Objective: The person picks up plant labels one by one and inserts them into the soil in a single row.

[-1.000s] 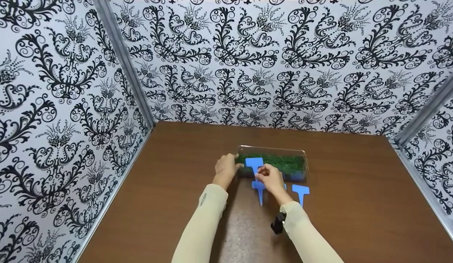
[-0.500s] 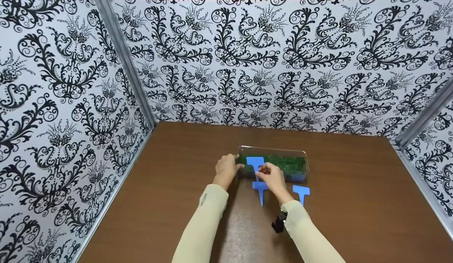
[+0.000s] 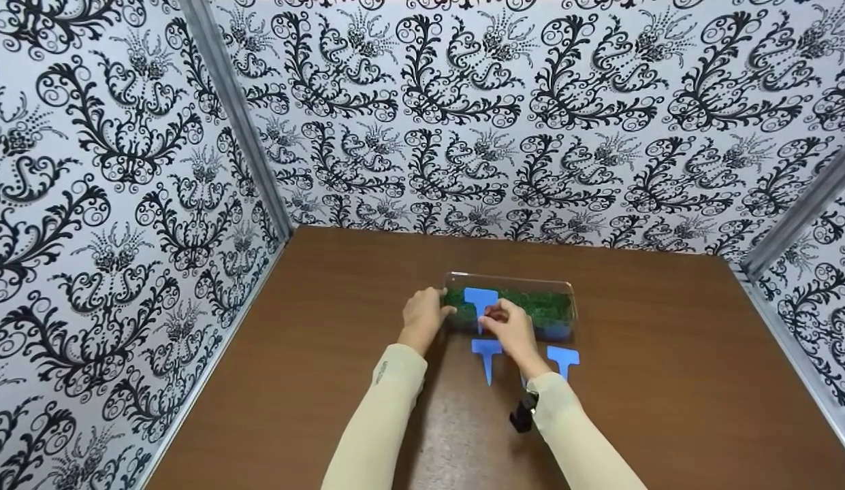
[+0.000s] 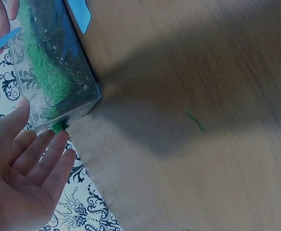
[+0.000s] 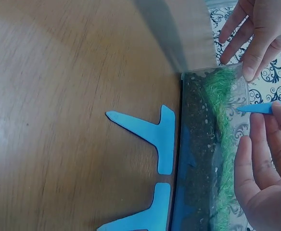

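Note:
A clear plastic box (image 3: 509,277) holds green grass (image 3: 541,304) over dark soil, which shows through its wall in both wrist views. At its left end is my left hand (image 3: 422,316); the thumb (image 4: 18,115) touches the rim and the fingers (image 4: 46,156) lie extended against the end wall. My right hand (image 3: 516,332) pinches a blue T-shaped plant label (image 3: 481,297) by its stem. That label hangs above the grass, its pointed tip (image 5: 244,109) just over the box's open top and apart from the grass.
In front of the box, several more blue plant labels lie on the brown table (image 3: 327,354), among them a left one (image 3: 487,348) and a right one (image 3: 564,356). A patterned wall (image 3: 463,136) stands behind. A green strand (image 4: 195,120) lies on the wood.
The right hand has shifted slightly right and up with its plant label. The left hand stays at the end of the box.

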Demonstrator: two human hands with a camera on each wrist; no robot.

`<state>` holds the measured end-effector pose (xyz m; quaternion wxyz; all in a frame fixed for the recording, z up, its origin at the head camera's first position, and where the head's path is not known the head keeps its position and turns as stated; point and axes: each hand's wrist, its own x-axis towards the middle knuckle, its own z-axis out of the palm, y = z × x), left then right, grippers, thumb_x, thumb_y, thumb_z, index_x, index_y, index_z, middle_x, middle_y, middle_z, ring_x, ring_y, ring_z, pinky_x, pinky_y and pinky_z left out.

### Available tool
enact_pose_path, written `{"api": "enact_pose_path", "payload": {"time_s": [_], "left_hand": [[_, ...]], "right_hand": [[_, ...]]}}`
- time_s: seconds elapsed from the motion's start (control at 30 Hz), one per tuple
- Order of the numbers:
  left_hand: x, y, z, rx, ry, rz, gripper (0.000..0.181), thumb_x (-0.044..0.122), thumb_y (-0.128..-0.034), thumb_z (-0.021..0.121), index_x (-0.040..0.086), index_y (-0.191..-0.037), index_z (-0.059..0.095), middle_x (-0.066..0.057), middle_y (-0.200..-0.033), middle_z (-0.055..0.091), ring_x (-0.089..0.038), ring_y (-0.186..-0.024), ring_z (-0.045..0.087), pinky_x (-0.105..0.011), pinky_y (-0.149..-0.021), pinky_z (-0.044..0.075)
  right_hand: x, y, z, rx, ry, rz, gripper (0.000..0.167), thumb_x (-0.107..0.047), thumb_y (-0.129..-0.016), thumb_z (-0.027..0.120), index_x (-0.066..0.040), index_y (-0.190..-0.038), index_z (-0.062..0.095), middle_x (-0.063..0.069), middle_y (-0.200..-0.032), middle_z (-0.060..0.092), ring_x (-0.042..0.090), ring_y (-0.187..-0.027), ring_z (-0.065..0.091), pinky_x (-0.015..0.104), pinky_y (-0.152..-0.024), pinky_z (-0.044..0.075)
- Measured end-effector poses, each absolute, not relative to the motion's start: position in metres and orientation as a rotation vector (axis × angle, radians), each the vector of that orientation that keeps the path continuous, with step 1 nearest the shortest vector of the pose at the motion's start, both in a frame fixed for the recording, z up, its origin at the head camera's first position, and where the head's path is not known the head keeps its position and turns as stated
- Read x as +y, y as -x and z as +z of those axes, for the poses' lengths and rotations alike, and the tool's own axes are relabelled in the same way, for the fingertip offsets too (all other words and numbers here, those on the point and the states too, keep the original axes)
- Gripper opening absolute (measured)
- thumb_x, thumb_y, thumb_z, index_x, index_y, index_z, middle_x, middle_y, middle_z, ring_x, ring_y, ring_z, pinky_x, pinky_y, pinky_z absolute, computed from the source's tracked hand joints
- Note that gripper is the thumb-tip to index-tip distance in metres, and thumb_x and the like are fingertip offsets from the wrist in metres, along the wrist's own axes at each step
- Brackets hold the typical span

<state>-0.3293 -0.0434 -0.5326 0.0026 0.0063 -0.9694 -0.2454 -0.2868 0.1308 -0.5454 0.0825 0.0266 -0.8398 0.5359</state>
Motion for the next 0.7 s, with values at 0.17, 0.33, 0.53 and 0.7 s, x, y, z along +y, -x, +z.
{"api": "enact_pose_path", "payload": {"time_s": [0.17, 0.33, 0.53, 0.7], "left_hand": [[-0.0438, 0.3287, -0.5323, -3.044, -0.022, -0.756, 0.048, 0.036, -0.0871, 0.075, 0.024, -0.133, 0.066, 0.000, -0.132, 0.068, -0.029, -0.115, 0.068, -0.043, -0.093, 0.056], [-0.0438, 0.3288, -0.5336, -3.038, -0.011, -0.762, 0.048, 0.036, -0.0868, 0.076, 0.022, -0.132, 0.067, -0.001, -0.131, 0.068, -0.029, -0.114, 0.068, -0.043, -0.093, 0.056], [-0.0436, 0.3302, -0.5349, -3.031, -0.017, -0.758, 0.047, 0.037, -0.0862, 0.076, 0.022, -0.130, 0.068, 0.000, -0.130, 0.069, -0.029, -0.113, 0.069, -0.043, -0.092, 0.056], [-0.0427, 0.3320, -0.5359, -3.030, -0.033, -0.767, 0.046, 0.036, -0.0862, 0.076, 0.022, -0.130, 0.069, -0.001, -0.128, 0.070, -0.029, -0.112, 0.069, -0.043, -0.091, 0.057]], "right_hand": [[0.1312, 0.2867, -0.5440, -2.457, -0.108, 1.687, 0.010, -0.004, -0.087, 0.074, 0.001, -0.093, 0.068, 0.020, -0.100, 0.074, 0.029, -0.096, 0.071, 0.024, -0.078, 0.055], [0.1316, 0.2871, -0.5431, -2.439, -0.111, 1.698, 0.011, -0.004, -0.087, 0.074, 0.002, -0.095, 0.068, 0.020, -0.100, 0.074, 0.029, -0.096, 0.071, 0.017, -0.074, 0.052], [0.1327, 0.2903, -0.5423, -2.398, -0.150, 1.728, 0.013, -0.002, -0.087, 0.074, 0.006, -0.095, 0.066, 0.024, -0.099, 0.073, 0.033, -0.096, 0.070, 0.012, -0.072, 0.049], [0.1342, 0.2917, -0.5382, -2.412, -0.147, 1.691, 0.011, -0.002, -0.088, 0.073, 0.004, -0.096, 0.068, 0.022, -0.099, 0.073, 0.032, -0.096, 0.071, 0.014, -0.074, 0.051]]}}
